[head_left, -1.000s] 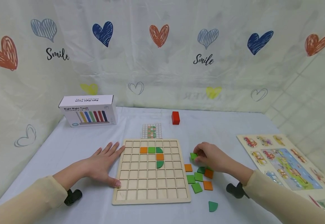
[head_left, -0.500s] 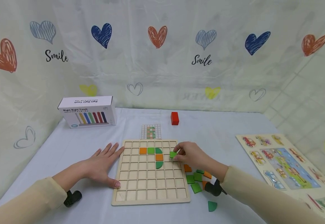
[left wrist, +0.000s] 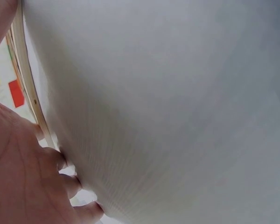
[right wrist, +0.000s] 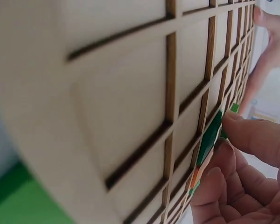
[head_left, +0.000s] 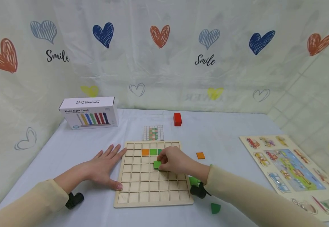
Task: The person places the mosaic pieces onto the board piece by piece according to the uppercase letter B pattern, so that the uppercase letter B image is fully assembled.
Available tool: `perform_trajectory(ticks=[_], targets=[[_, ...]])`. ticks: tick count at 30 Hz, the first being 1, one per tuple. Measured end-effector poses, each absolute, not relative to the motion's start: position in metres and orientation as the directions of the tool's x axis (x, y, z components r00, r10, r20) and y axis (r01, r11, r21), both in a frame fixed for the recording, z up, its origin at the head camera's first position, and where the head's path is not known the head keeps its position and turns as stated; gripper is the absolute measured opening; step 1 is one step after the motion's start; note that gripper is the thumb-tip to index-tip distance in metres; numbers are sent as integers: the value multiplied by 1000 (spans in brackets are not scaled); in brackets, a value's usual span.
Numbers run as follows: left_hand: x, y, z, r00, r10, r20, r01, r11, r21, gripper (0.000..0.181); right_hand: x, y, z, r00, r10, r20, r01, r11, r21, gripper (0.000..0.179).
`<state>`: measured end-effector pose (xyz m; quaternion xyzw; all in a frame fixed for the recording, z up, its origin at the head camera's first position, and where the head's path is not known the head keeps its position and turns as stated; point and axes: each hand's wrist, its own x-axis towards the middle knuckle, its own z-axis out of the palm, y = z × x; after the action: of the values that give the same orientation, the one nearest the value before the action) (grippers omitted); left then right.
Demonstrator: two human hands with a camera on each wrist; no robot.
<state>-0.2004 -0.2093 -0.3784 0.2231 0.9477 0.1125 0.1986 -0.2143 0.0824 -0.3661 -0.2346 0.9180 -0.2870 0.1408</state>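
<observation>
Green square tile (head_left: 156, 165) clamped between bent thumb and fingers, the right hand (head_left: 175, 160) in the head view is over the upper middle of the wooden grid board (head_left: 136, 206), just below an orange tile (head_left: 145, 152) and a light green tile (head_left: 153, 152) lying in cells, while the left hand (head_left: 104, 168), fingers spread apart, has its thumb on the board's left edge. From the left wrist, that palm shows beside the board's side, a red block (left wrist: 16, 93) beyond. From the right wrist, the pinched tile is beside a dark green piece (right wrist: 209, 139) in the grid.

Green tile (head_left: 156, 165) — beige, gridded board (head_left: 144, 186)
</observation>
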Motion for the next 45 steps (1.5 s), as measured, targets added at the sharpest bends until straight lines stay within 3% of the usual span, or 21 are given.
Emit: perform_trajectory(ticks=[45], targets=[[-201,-210,-380,-820,465,-333,369,875,314,132,-207,67,-369,-874,-479,-85,-352,743,-568,14]])
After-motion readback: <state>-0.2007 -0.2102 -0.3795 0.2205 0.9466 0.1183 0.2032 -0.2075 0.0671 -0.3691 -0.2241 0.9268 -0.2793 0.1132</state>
